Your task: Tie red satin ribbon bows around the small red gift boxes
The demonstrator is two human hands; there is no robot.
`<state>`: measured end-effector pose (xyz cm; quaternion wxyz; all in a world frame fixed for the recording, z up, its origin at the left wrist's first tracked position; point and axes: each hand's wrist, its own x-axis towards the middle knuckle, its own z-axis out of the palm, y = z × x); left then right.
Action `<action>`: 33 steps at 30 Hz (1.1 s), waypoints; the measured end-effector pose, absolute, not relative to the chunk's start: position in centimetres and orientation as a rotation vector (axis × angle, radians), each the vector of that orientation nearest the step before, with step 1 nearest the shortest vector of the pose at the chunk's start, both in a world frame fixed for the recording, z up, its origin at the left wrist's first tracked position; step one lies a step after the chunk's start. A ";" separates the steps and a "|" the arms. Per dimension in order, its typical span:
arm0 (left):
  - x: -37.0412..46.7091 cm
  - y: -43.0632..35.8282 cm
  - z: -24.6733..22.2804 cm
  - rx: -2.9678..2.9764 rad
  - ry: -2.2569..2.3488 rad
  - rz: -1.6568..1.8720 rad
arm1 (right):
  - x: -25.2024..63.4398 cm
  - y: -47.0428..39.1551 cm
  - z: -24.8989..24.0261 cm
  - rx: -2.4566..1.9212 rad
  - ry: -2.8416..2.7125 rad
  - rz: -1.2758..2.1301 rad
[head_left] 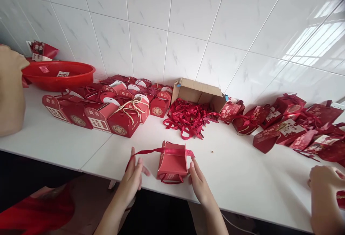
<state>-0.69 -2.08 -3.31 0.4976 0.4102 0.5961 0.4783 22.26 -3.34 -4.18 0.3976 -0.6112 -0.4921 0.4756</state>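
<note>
A small red gift box [173,161] with a dark red cord handle stands near the front edge of the white table. A red ribbon [151,151] runs across its top and out at both sides. My left hand [132,177], left of the box, has the ribbon's long end between thumb and fingers. At the box's right side is my right hand [198,179], its fingertips close to the box wall and just below the short ribbon end. Whether those fingertips grip the ribbon is too small to tell.
Behind lie a heap of red ribbons [185,118] and an open cardboard box [199,91]. Red boxes [99,114] stand in rows at left, near a red basin [59,80]. Ribboned boxes [291,130] are piled at right. Other people's arms [326,199] reach in at both sides.
</note>
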 end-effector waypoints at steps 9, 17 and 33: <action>-2.1 -1.1 -4.1 0.532 0.990 1.647 | 21.0 -1.8 -2.7 -1.412 -1.234 1.094; -2.3 -0.8 -3.9 0.448 1.243 1.632 | 23.8 -0.8 -3.3 -1.393 -1.319 0.859; -0.6 0.2 -4.4 0.322 0.714 1.317 | 27.0 -2.3 -5.6 -1.092 -0.523 0.947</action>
